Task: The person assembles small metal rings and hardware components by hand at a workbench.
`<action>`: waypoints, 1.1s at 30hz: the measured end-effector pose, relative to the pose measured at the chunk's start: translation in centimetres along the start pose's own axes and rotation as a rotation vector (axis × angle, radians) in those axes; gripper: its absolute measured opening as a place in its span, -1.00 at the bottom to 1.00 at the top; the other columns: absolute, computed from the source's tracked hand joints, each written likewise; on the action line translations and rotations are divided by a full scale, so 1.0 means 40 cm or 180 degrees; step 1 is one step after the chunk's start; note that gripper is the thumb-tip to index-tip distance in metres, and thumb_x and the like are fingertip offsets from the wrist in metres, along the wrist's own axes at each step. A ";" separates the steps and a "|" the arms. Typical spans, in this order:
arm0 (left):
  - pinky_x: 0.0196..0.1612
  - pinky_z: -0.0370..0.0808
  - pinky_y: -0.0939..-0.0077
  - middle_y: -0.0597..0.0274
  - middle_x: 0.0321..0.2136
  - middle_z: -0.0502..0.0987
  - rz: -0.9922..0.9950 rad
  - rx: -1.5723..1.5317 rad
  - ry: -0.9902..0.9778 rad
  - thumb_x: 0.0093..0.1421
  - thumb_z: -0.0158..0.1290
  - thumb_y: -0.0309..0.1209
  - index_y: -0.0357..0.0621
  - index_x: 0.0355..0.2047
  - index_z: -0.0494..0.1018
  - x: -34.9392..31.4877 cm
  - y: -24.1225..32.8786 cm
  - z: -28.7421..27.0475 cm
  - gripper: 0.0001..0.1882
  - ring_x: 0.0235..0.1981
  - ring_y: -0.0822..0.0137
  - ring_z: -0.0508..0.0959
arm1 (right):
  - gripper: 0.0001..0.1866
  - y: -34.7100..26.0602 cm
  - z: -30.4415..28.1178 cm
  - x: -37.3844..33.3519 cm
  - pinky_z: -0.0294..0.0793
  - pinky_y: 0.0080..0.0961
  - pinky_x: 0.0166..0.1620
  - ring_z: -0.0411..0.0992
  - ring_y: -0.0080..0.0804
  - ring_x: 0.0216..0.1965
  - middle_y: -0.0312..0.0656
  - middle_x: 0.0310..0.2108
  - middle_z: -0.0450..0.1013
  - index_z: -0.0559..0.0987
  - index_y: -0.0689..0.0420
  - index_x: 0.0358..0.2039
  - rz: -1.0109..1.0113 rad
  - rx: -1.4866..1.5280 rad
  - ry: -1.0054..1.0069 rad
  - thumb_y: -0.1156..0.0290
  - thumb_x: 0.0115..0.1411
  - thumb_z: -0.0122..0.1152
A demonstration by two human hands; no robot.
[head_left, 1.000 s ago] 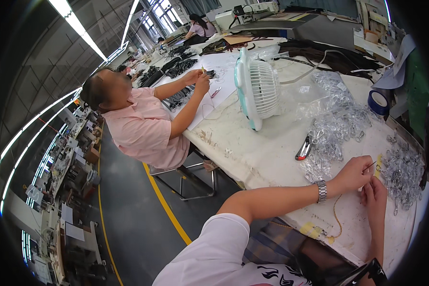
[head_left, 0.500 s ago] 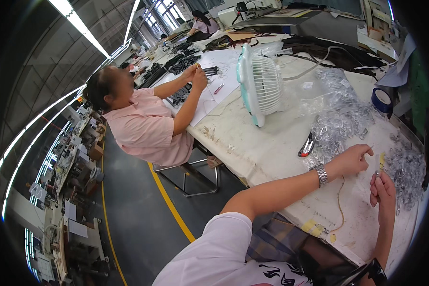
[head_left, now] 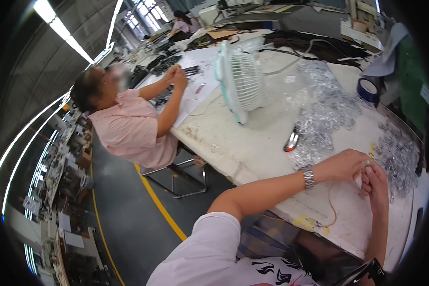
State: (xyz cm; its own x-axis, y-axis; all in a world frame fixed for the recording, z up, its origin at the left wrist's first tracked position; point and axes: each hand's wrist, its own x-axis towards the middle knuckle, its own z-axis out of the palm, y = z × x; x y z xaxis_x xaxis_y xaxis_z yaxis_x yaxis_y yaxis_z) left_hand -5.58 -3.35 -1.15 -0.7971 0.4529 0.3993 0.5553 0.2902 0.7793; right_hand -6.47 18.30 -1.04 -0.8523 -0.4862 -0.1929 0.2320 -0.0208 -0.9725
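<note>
My left hand [head_left: 350,164], with a metal watch on the wrist, and my right hand [head_left: 375,180] meet fingertip to fingertip over the table's right end. Both are closed in a pinch. A small silvery metal clip [head_left: 366,163] shows at the right fingertips; what the left fingers hold is hidden. Just right of the hands lies a heap of loose small metal clips [head_left: 399,159]. Beyond my left forearm, more metal pieces in clear plastic [head_left: 326,107] form a large pile. A thin tan cord [head_left: 334,213] trails on the table below my left hand.
A utility knife [head_left: 292,139] lies beside the plastic pile. A white and teal fan [head_left: 240,81] stands mid-table, its cord running back. Blue tape [head_left: 368,89] sits at the far right. On the left, a co-worker in pink [head_left: 126,128] handles something small near black straps.
My hands have come together from slightly apart; the right one brought its metal clip up to the left fingers. The whole view has shifted a little, so the scene sits further left.
</note>
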 end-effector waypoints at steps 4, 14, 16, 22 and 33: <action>-0.37 0.51 0.36 0.04 -0.49 0.55 -0.0602 0.0389 0.0294 0.40 -0.07 -0.50 -0.25 0.04 0.45 -0.047 -0.003 -0.039 -0.74 -0.53 0.21 0.54 | -0.80 0.022 0.065 0.076 0.20 -0.69 -0.54 0.15 -0.73 -0.58 -0.47 -0.50 0.26 0.50 0.14 -0.17 -0.0134 0.0225 -0.0473 0.29 0.50 0.00; -0.51 0.37 0.48 0.29 -0.59 0.44 -0.0936 -0.0010 0.0446 0.44 -0.08 -0.43 -0.23 0.01 0.52 -0.017 -0.018 -0.014 -0.75 -0.60 0.45 0.41 | -0.78 0.016 0.024 0.068 0.39 -0.64 -0.41 0.32 -0.66 -0.48 -0.34 -0.36 0.40 0.47 0.25 -0.05 -0.0145 0.1458 -0.0526 0.35 0.50 0.00; -0.55 0.28 0.57 0.36 -0.59 0.42 -0.1220 -0.0614 0.0580 0.45 -0.07 -0.40 -0.23 -0.01 0.54 -0.005 -0.011 -0.046 -0.75 -0.62 0.54 0.35 | -0.72 -0.007 -0.037 0.072 0.50 -0.64 -0.26 0.43 -0.64 -0.35 -0.25 -0.22 0.47 0.46 0.36 0.03 -0.0251 0.3415 -0.0409 0.40 0.47 0.07; -0.63 0.11 0.72 0.44 -0.56 0.41 -0.1189 -0.2359 0.2075 0.46 -0.03 -0.37 -0.31 -0.08 0.54 -0.019 -0.050 -0.165 -0.75 -0.66 0.66 0.22 | -0.49 -0.037 0.014 0.103 0.59 -0.57 -0.11 0.57 -0.47 -0.17 -0.02 0.02 0.54 0.42 0.33 0.19 -0.0289 0.0226 0.0100 0.23 0.39 0.22; -0.65 0.11 0.74 0.44 -0.55 0.42 -0.1093 -0.2263 0.2469 0.43 0.00 -0.39 -0.31 -0.14 0.54 -0.011 -0.086 -0.165 -0.78 -0.67 0.67 0.26 | -0.20 0.020 0.095 0.668 0.28 -0.13 0.33 0.33 0.06 0.28 0.14 0.26 0.35 0.33 0.19 0.34 -0.1919 -0.4018 0.1577 0.04 0.21 0.35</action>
State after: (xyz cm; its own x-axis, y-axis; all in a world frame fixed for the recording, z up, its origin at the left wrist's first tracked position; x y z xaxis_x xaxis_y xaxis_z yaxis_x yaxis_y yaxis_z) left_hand -8.72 -10.12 -0.83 -0.9531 -0.2822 0.1093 0.2117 -0.3638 0.9071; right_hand -27.28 1.98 -6.47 -0.7991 -0.3347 0.4994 -0.5355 0.7739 -0.3382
